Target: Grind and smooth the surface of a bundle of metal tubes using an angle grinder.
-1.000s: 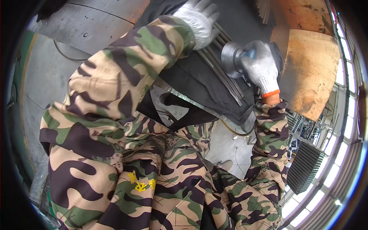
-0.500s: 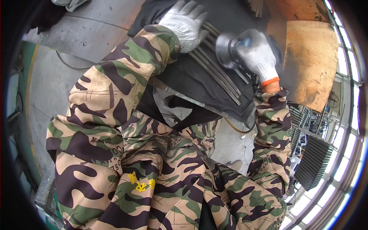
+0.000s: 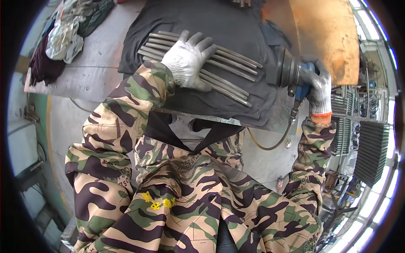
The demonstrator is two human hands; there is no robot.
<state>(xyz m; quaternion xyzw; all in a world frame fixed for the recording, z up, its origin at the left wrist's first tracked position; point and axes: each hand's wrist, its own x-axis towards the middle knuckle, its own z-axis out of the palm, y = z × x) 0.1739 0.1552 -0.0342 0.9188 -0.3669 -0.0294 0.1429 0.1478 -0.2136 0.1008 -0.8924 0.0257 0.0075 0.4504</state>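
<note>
Head camera shows my left hand [image 3: 188,59] now flat on the metal rods [image 3: 219,69], fingers spread, no longer at their upper end. My right hand [image 3: 317,89] stays clamped on the grinder [image 3: 291,71], swung to the rods' right end on the dark cloth [image 3: 219,25].

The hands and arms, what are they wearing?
Both hands wear white knit work gloves, smudged grey. The left hand has a plain white cuff; the right hand has an orange band at its cuff. Both arms are in baggy camouflage sleeves patterned green, tan, dark brown and black.
</note>
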